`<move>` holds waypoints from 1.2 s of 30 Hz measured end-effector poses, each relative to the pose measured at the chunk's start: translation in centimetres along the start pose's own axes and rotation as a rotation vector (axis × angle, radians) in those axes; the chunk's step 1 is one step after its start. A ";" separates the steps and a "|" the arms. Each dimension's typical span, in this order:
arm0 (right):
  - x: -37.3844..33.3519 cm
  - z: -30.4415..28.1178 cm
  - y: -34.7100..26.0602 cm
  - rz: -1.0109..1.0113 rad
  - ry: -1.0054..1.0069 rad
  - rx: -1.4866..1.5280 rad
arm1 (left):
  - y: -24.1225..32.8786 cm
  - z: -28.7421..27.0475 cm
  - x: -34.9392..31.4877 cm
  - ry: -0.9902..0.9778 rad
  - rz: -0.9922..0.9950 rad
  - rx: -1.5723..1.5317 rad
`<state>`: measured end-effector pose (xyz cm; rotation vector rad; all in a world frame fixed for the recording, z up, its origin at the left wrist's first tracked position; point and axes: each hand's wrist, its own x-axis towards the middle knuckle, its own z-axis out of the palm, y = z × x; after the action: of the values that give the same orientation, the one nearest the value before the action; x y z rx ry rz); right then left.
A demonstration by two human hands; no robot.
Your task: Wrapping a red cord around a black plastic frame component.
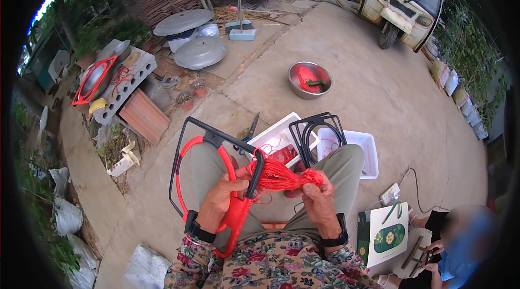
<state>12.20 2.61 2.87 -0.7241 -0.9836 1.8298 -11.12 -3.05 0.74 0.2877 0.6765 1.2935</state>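
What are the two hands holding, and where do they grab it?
The left hand grips the black frame at its red-wrapped bar. The right hand pinches the bundle of red cord at its far end.

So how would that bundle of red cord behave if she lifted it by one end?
The red cord bundle is probably floppy: its strands fan out loosely between the left hand and right hand. Likely light, being thin cord. Strands could snag on the black frame they pass.
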 end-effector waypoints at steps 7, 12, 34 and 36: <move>-2.2 1.2 -5.0 -0.202 -0.218 0.162 | 0.7 0.1 1.6 -0.063 -0.022 0.015; 0.6 1.5 -3.7 0.040 -0.061 0.119 | 2.5 2.2 3.2 -0.055 0.050 0.009; 1.0 -2.7 -12.4 -0.032 -0.185 -1.247 | -0.3 6.5 4.6 -0.120 -0.155 0.027; 0.7 -3.0 -12.2 -0.070 -0.173 -1.236 | -1.2 6.1 4.7 -0.133 -0.223 -0.008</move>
<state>19.60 7.51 11.72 -1.2001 -2.2433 1.0665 -5.87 2.13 3.43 0.2810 0.5731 1.0544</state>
